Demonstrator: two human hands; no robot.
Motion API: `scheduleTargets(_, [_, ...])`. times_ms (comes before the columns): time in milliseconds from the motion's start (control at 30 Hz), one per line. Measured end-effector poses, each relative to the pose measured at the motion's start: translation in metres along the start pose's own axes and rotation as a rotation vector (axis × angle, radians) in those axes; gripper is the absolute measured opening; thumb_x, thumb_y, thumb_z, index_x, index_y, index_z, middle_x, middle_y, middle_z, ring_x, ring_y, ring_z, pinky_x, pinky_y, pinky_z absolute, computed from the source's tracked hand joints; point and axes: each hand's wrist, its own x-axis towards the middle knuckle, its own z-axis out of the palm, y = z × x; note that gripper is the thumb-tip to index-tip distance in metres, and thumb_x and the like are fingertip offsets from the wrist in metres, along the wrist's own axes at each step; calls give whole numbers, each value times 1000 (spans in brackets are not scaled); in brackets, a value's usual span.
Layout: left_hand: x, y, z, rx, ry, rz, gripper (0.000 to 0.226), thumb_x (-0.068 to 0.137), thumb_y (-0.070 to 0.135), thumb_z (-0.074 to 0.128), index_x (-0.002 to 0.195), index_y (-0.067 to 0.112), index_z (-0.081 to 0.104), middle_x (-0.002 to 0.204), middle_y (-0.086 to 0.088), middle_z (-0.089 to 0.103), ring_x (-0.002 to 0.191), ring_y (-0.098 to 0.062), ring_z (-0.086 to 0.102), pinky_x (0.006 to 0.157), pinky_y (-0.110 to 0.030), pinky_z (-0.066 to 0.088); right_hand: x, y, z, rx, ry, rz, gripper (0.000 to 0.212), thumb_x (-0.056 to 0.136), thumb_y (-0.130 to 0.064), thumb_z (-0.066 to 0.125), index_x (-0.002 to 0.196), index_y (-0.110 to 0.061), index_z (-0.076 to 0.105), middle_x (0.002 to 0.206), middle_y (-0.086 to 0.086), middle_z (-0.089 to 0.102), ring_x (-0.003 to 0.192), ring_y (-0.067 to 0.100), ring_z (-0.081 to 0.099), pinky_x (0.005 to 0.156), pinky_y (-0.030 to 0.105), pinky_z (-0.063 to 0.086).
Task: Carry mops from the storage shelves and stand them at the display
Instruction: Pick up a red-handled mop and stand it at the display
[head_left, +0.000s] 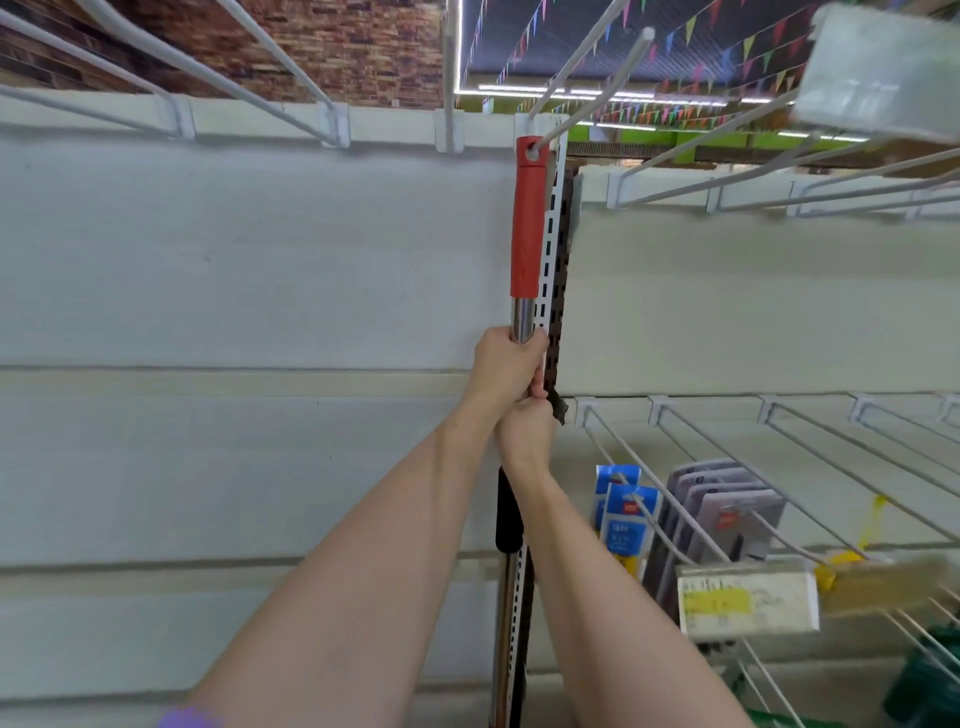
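Above my left hand (511, 366) and right hand (525, 431), both clenched round its steel shaft, the mop (528, 223) already hangs on a display hook (592, 88); I judge only releasing remains

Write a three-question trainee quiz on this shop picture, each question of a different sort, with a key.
1. True or false: the hanging hole in the mop's red grip is threaded onto a white wire peg.
2. Multiple choice: where does the left hand grip the mop? A) on the red grip B) on the metal pole just below the red grip C) on the mop head
3. Fill in: the right hand grips the pole directly ____ the left hand.

Key: 1 true; 2 B; 3 below
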Motion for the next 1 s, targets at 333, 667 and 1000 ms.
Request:
scheduleTargets(333, [-11,51,-21,350,168,223,37,92,44,67,111,19,48,89,2,64,78,-18,66,71,-37,56,-43,-22,1,-350,96,-119,53,96,-34,58,136,-4,42,138,19,48,127,36,45,105,46,40])
scheduleTargets(667, [3,66,-20,509,127,302,29,101,39,58,116,20,44,88,7,58,78,-19,62,71,-38,55,-24,-29,4,-64,268,-199,16,100,-25,58,111,-13,54,118,12,57,115,26,43,80,27,25])
scheduleTargets(1000, [4,71,-24,437,14,217,23,104,32,53,114,18,37,77,0,50,56,-15,46,45,-23,39,-24,-27,13,105,286,-153,15,99,-24,59,112,-17,54,113,2,42,105,25,52,77,34,41])
